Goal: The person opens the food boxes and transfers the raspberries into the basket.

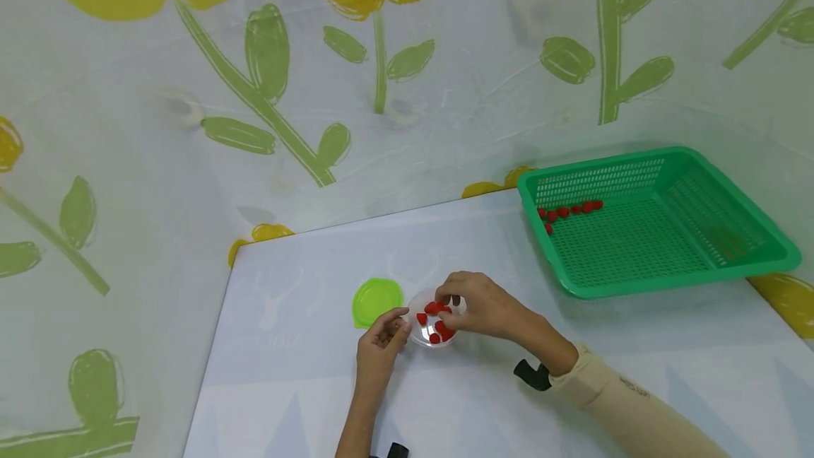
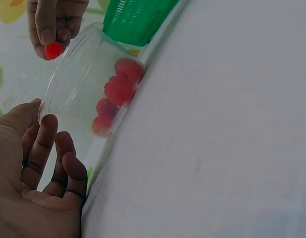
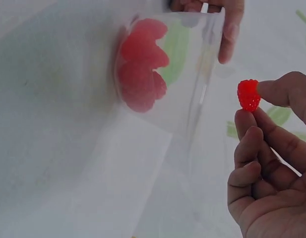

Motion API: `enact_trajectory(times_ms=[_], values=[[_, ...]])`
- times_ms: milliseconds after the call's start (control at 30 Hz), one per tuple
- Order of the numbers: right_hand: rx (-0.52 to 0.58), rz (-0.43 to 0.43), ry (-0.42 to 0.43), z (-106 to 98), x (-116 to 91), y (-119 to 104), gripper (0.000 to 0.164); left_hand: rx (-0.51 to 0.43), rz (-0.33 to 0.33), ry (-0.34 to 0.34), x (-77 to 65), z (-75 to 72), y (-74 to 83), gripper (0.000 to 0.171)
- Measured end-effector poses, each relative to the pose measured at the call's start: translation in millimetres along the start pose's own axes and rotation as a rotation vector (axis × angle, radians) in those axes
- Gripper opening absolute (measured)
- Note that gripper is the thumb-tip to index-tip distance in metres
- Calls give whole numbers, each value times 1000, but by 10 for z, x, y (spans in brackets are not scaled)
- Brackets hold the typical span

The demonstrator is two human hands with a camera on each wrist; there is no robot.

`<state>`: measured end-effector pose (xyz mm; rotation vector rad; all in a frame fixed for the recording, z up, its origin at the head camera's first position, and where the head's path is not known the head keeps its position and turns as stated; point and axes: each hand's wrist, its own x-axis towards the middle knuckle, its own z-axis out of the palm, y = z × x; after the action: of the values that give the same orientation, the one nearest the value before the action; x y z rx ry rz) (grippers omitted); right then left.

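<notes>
A clear plastic tub (image 1: 416, 335) stands on the table with several red raspberries (image 2: 119, 90) at its bottom. At its left side my left hand (image 1: 376, 352) pinches the rim between thumb and forefinger; the other fingers curve loosely beside the wall in the left wrist view. Over the tub's mouth, my right hand (image 1: 483, 306) holds a single raspberry (image 3: 249, 95) between thumb and fingertips, above the rim. Just behind the left hand lies a bright green lid (image 1: 376, 300), flat on the table.
A green perforated basket (image 1: 655, 242) sits at the back right of the table, with several raspberries (image 1: 563, 212) along its left end. Behind the table rises a flower-printed sheet (image 1: 445, 126). The table's left edge runs beyond the lid.
</notes>
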<state>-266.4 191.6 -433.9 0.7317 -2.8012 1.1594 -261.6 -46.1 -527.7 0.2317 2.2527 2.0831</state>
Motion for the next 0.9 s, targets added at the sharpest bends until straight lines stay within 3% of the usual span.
enact_trajectory(times_ms=[500, 900], values=[[25, -94, 105, -342, -159, 71, 16, 2, -12, -19, 2, -11, -14, 32], [-8, -72, 170, -532, -236, 117, 19, 6, -1, -18, -10, -18, 15, 30]])
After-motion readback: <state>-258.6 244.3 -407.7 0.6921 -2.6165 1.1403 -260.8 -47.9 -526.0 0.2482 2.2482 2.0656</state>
